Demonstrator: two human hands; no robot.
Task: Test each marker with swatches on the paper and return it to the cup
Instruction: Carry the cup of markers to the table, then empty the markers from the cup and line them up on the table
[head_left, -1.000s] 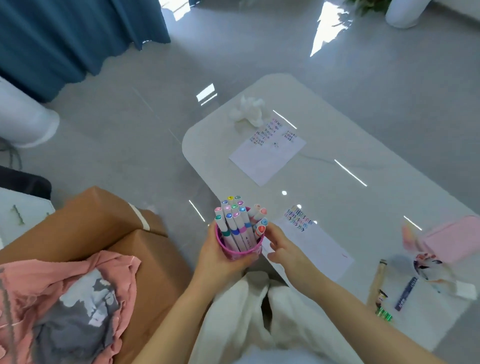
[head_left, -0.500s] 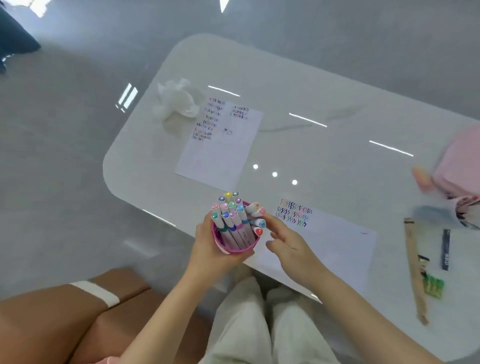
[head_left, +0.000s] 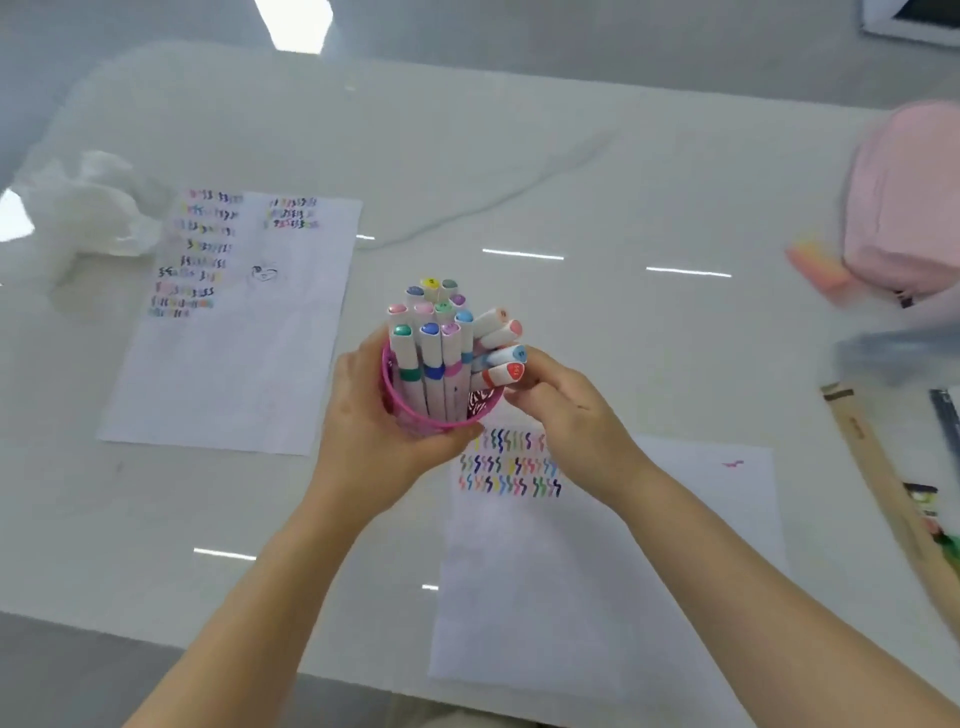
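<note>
My left hand (head_left: 371, 436) wraps a pink cup (head_left: 410, 413) and holds it above the white table (head_left: 649, 353). Several white markers (head_left: 431, 343) with coloured caps stand in the cup. A few lean out to the right. My right hand (head_left: 571, 415) pinches one of the leaning ones, a red-capped marker (head_left: 503, 375), between thumb and forefinger at the cup's right rim. Below the hands lies a white paper (head_left: 597, 561) with rows of coloured swatches (head_left: 509, 465) at its top left.
A second swatch-covered sheet (head_left: 234, 364) lies to the left, with a crumpled white tissue (head_left: 88, 208) beside it. At the right sit a blurred pink pouch (head_left: 904, 197) and a long wooden strip (head_left: 883, 467). The table's near edge runs just below my forearms.
The view has swung from the floor and boxes onto the table. Both hands carried the cup forward over the table, and my right fingers closed on the red-capped marker.
</note>
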